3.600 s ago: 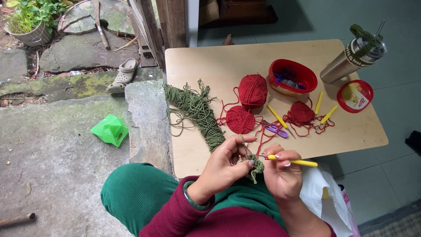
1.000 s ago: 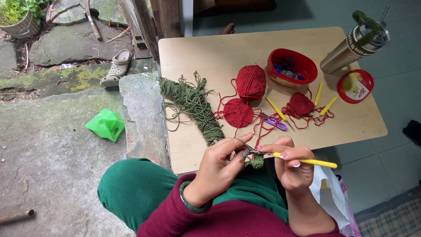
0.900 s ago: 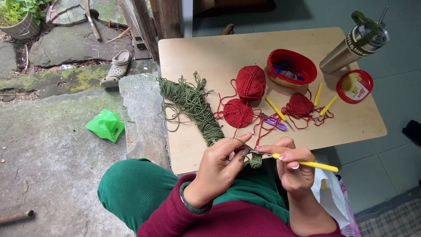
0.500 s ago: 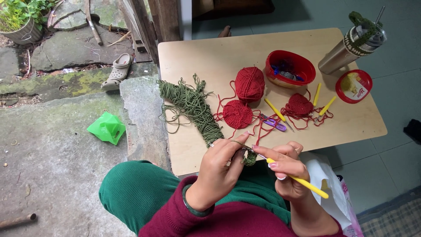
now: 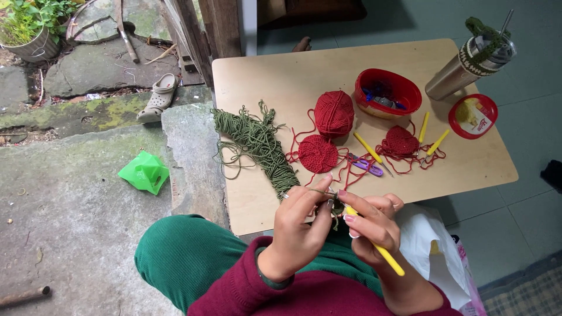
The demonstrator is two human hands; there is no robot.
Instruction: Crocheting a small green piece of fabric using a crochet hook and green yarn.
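Just off the near edge of the pale wooden table (image 5: 275,76), the right hand (image 5: 372,225) grips a yellow-handled crochet hook (image 5: 377,248), its handle slanting toward the person and its tip in the small green crocheted piece (image 5: 335,206) pinched by the left hand (image 5: 301,225).

Taking the wooden table (image 5: 281,76) as the landmark: a round red tub (image 5: 472,116) sits near its right edge, its lid bearing a label in yellow and white with a little red. A metal tumbler (image 5: 462,67) with a straw lies just behind the tub. Below the table's front right corner, a white plastic bag (image 5: 430,246) with pink and yellow print rests beside the person's lap. Well left of the table, a crumpled bright green bag (image 5: 144,172) lies on the stone floor.
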